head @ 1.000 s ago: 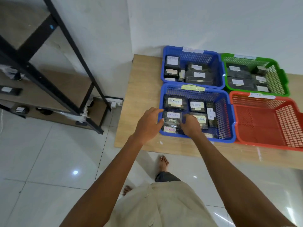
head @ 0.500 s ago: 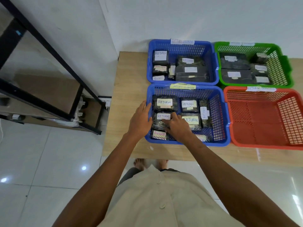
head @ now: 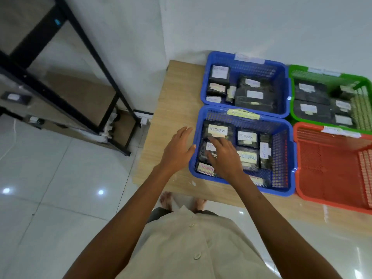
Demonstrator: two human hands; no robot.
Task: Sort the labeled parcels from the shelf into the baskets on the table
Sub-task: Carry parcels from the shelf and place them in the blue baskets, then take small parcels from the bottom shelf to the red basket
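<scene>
Settling a parcel [head: 203, 154] into the near blue basket [head: 281, 158] looks to be the step in hand. The right grip [head: 223, 158] lies over it with fingers spread and nearly straight, resting or pressing rather than clutching. The left grip [head: 178, 150] hovers open above the surface [head: 177, 93], just outside the basket's left wall, and holds nothing. To do it well, I would press the parcel flat into the gap between the RETURN parcel [head: 218, 130] behind it and the pink-labelled parcel [head: 205, 169] at the near corner, label upward. Then I would lift the fingers straight up so nothing drags askew; the left grip could steady the rim if the basket slides. A glance to check the label against the basket's yellow tag [head: 243, 114] seems wise first. Much is hard to read: the tag's writing is blurred, the fingers half cover the parcel's label, and whether the palm touches the parcel cannot be told. Labels in the far blue basket [head: 279, 63] and green basket [head: 360, 109] are smeared. The red basket [head: 332, 168] is cut off at the right edge, and the shelf [head: 66, 49] at left is blurred, with a few small parcels barely made out on it.
</scene>
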